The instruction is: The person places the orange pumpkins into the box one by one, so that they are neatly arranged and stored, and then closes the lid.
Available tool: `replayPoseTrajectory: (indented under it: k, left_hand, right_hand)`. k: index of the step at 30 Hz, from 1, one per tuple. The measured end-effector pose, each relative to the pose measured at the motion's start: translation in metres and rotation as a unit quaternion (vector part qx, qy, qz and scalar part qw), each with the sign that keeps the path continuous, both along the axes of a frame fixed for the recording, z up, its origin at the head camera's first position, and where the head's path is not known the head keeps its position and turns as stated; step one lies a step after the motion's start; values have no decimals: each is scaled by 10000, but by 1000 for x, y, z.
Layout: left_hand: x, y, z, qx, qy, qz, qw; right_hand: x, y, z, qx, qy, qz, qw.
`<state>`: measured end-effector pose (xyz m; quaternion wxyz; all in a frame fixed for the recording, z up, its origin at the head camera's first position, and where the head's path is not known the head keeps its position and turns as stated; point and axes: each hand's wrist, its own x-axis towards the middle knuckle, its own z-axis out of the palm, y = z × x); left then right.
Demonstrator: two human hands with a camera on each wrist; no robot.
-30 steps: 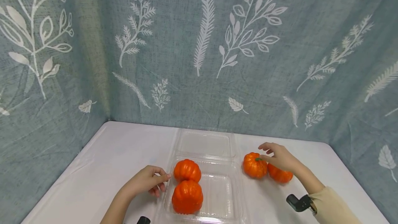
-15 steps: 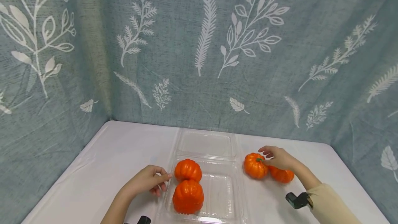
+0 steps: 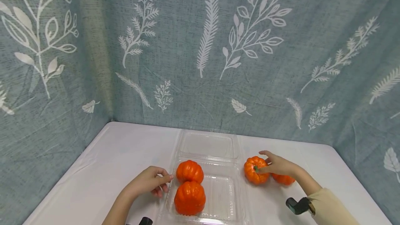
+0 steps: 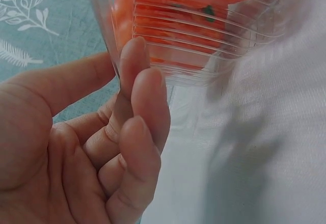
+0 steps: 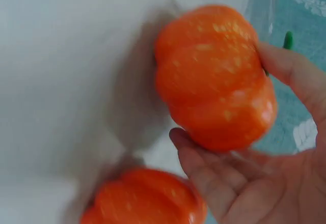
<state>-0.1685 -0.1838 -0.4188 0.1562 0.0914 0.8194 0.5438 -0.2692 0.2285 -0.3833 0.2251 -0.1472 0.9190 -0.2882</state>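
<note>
My left hand [image 3: 151, 182] pinches the left edge of a clear plastic clamshell container [image 3: 218, 197], and in the left wrist view its thumb and fingertips meet at the ribbed wall. Inside, along the left side, lie two orange toy pumpkins, a rear one [image 3: 189, 172] and a front one [image 3: 190, 198]. To the right of the container, my right hand [image 3: 278, 165] grips another toy pumpkin [image 5: 211, 76] between thumb and fingers, its green stem turned toward the head camera. A further pumpkin [image 5: 147, 198] lies on the table behind that hand, partly hidden by it.
The container's lid [image 3: 207, 144] lies folded back toward the rear. A white-covered table [image 3: 125, 145] carries everything. Grey-green curtain [image 3: 175, 44] with white leaf prints hangs behind and at both sides.
My right hand has come down a little and closed on the nearer pumpkin, which has tilted so its stem faces the front. The left hand has stayed at the container's edge.
</note>
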Motion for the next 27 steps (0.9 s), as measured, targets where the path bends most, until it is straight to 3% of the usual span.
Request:
replayPoseTrajectory:
  k: [7,14,19,27]
  left_hand:
    - [-1,2,0,54,5,-37,10000]
    - [-2,-1,2,-40,36,-14,10000]
    - [-1,0,2,-48,3,-16,10000]
    - [-2,0,-2,-20,-9,-18,10000]
  right_hand:
    - [9,-5,1,174,134,-312,9993]
    - [12,-8,1,117,412,-72,9991]
    - [19,-10,4,215,439,-121,9987]
    - [32,-8,15,393,618,373,9966]
